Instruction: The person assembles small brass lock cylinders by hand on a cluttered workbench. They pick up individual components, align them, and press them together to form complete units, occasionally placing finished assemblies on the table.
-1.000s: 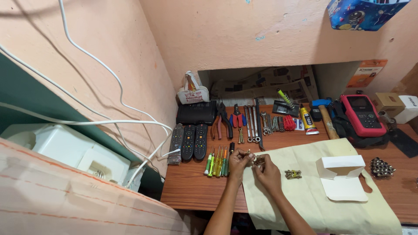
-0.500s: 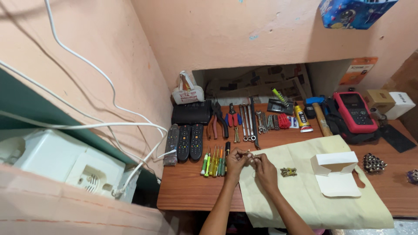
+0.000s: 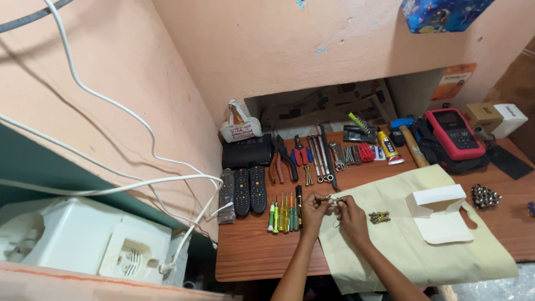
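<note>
At the near edge of the wooden worktop (image 3: pixel 251 256), left hand (image 3: pixel 313 210) and right hand (image 3: pixel 350 214) are meeting over a pale paper sheet (image 3: pixel 412 251), both pinching one small metal part (image 3: pixel 333 202) between fingertips, just above the sheet's left edge. A second small metal piece (image 3: pixel 379 217) is lying on the sheet just right of them, an open white carton (image 3: pixel 440 214) sitting further right. Left of the hands, screwdrivers (image 3: pixel 283 212) and three remotes (image 3: pixel 243 190) are lying in rows. Behind, pliers, wrenches (image 3: pixel 320 156), a hammer (image 3: pixel 411 142) and a red meter (image 3: pixel 454 134) are lining the back. Peach wall (image 3: pixel 290 50) is rising behind; white cables (image 3: pixel 122 184) are running down the left wall to a white box (image 3: pixel 83 245).
</note>
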